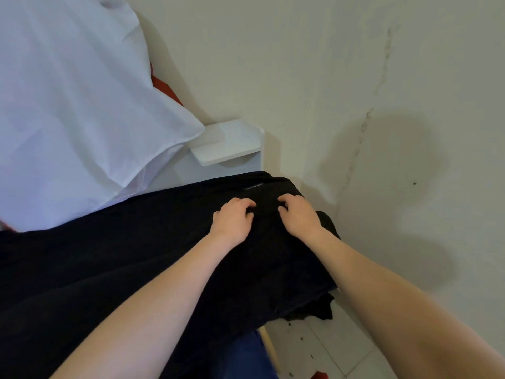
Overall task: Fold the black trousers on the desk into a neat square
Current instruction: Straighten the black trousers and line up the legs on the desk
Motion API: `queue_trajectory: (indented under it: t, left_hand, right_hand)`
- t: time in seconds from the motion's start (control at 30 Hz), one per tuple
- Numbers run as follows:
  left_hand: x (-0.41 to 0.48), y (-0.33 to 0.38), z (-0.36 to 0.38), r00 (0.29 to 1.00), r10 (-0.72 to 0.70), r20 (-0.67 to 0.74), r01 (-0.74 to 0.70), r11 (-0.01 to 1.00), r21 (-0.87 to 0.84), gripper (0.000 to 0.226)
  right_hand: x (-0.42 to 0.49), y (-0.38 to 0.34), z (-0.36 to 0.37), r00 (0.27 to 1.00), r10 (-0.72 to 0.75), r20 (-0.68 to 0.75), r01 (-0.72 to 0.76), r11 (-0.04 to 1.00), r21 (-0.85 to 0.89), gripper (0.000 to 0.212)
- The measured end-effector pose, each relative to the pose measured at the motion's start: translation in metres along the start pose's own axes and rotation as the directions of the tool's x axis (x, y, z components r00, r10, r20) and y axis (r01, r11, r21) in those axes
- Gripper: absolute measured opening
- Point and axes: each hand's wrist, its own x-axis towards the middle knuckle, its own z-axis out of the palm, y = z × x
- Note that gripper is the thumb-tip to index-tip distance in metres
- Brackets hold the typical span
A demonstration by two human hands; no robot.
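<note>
The black trousers [114, 258] lie spread across the desk from the left edge of the view to its right end, where the fabric hangs over the edge. A small label shows near the far hem. My left hand [232, 218] and my right hand [299, 216] rest side by side on the right part of the cloth. Both have curled fingers pinching the black fabric. The desk top is hidden under the trousers.
A white sheet [68, 105] covers the far left, with something red under its edge [164, 87]. A white shelf bracket [226, 143] juts out by the cream wall [355, 77]. Tiled floor [328, 348] and blue fabric [246, 356] show below the desk's right end.
</note>
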Motion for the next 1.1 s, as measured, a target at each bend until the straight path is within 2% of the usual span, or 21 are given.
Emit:
queue_trajectory:
  t: [0.23, 0.57, 0.63, 0.73, 0.87, 1.0, 1.1]
  left_hand:
    - [0.023, -0.018, -0.014, 0.999, -0.045, 0.001, 0.045, 0.999, -0.009, 0.038]
    - [0.080, -0.053, -0.024, 0.997, -0.081, -0.008, 0.081, 0.997, -0.006, 0.043]
    - [0.085, -0.054, -0.024, 0.998, -0.062, -0.005, 0.062, 0.998, 0.013, 0.038]
    - [0.089, -0.053, -0.024, 0.999, -0.020, -0.028, 0.021, 0.999, 0.035, 0.017]
    - [0.106, -0.059, -0.022, 1.000, -0.002, -0.012, 0.003, 0.999, 0.043, 0.019]
    - [0.119, -0.059, -0.018, 0.999, 0.010, 0.050, -0.013, 0.998, 0.063, 0.019]
    - [0.124, -0.060, -0.015, 0.997, 0.006, 0.079, -0.013, 0.996, 0.087, 0.022]
  right_hand:
    - [0.030, -0.008, -0.004, 0.997, -0.040, -0.065, 0.037, 0.998, -0.042, 0.033]
    - [0.112, -0.024, 0.007, 0.995, -0.069, 0.069, 0.075, 0.994, -0.083, 0.034]
    - [0.120, -0.022, 0.009, 0.994, -0.057, 0.098, 0.067, 0.992, -0.105, 0.033]
    - [0.128, -0.015, 0.012, 0.991, -0.048, 0.128, 0.068, 0.986, -0.154, 0.038]
    - [0.149, -0.009, 0.020, 0.981, -0.016, 0.196, 0.053, 0.981, -0.186, 0.049]
    - [0.162, -0.007, 0.023, 0.968, 0.005, 0.250, 0.045, 0.980, -0.194, 0.036]
    - [0.164, -0.007, 0.024, 0.977, 0.009, 0.212, 0.029, 0.984, -0.177, 0.027]
